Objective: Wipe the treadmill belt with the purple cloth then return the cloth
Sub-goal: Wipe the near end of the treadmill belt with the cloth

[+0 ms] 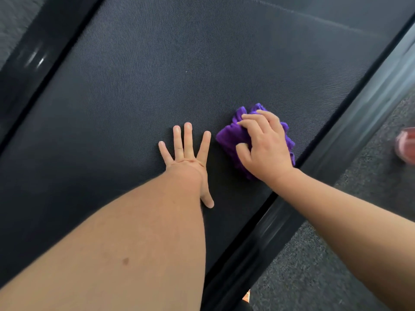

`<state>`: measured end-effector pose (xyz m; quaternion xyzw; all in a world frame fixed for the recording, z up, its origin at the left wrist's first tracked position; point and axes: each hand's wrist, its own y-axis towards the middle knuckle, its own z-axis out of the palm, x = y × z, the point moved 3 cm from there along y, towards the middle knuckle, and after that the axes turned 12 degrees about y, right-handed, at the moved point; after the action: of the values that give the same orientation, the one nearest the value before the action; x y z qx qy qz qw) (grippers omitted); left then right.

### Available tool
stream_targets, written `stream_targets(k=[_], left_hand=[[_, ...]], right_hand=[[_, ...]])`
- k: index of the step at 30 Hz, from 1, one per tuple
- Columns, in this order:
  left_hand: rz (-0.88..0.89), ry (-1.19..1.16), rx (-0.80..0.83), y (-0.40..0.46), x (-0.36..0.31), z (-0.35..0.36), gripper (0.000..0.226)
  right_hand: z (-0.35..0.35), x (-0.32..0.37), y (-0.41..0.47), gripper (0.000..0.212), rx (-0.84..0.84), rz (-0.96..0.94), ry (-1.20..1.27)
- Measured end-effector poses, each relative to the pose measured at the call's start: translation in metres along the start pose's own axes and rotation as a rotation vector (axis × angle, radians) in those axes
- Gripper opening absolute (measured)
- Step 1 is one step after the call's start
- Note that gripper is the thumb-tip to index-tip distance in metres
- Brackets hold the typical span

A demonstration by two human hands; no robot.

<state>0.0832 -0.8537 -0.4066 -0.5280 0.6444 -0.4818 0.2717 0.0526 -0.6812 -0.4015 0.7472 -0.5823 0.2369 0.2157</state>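
- While its curled fingers [253, 122] and thumb bunch up the fabric, the right hand [267, 147] grips the purple cloth [231, 136] and holds it down on the treadmill belt [157, 75].
- Crumpled into folds, the purple cloth lies on the belt's right part, near the right side rail [359, 122], with its edges showing beyond the fingers and along the hand's far side.
- Just beside the cloth, the left hand [186, 162] lies flat on the belt, fingers [187, 140] straight and spread wide, thumb pointing back toward the person; it holds nothing.
- Both bare forearms reach in from the lower edge of the view.
- Left of the belt runs the glossy left side rail [33, 61].
- Beyond the right rail is dark speckled flooring [314, 265], and a blurred pinkish object [406, 145] sits at the right edge, too unclear to identify.
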Motion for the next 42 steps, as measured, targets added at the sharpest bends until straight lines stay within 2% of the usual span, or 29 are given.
stream_targets(k=[3,7,9,12,16,18,20,23,25,27,30,36,42], left_hand=[[0.013,-0.007,-0.018,0.002,0.001,0.002,0.172],[0.017,-0.019,-0.024,0.003,0.000,0.002,0.173],[0.022,-0.033,-0.026,0.003,0.000,0.003,0.172],[0.045,-0.059,-0.059,0.004,0.001,0.005,0.171],[0.128,-0.091,-0.185,0.003,0.009,0.014,0.170],[0.192,-0.096,-0.284,0.002,0.018,0.020,0.160],[0.235,-0.100,-0.440,0.002,0.034,0.022,0.134],[0.140,-0.165,-0.673,0.010,0.074,0.011,0.094],[0.004,-0.197,-0.787,0.019,0.104,-0.001,0.083],[-0.118,-0.212,-0.842,0.031,0.129,-0.002,0.078],[-0.208,-0.278,-0.830,0.046,0.141,0.011,0.077],[-0.234,-0.311,-0.925,0.054,0.136,0.021,0.074],[-0.210,-0.320,-0.929,0.052,0.137,0.022,0.073]], right_hand=[[-0.001,-0.002,-0.007,0.040,-0.043,0.061,0.032],[0.009,0.010,0.006,0.038,-0.171,0.245,0.085],[0.014,0.016,0.009,0.039,-0.199,0.305,0.040],[0.017,0.015,0.007,0.045,-0.134,0.298,-0.062],[0.018,0.009,0.005,0.051,-0.072,0.217,-0.124],[0.020,0.009,0.004,0.052,-0.065,0.225,-0.131],[0.020,0.009,0.004,0.052,-0.078,0.231,-0.133],[0.021,0.009,0.005,0.053,-0.091,0.236,-0.126],[0.021,0.009,0.005,0.053,-0.097,0.234,-0.132],[0.022,0.009,0.004,0.052,-0.105,0.235,-0.130],[0.022,0.008,0.004,0.052,-0.114,0.236,-0.127],[0.025,0.008,0.007,0.047,-0.227,0.252,-0.044],[0.036,0.028,0.081,0.043,-0.396,0.440,0.075]])
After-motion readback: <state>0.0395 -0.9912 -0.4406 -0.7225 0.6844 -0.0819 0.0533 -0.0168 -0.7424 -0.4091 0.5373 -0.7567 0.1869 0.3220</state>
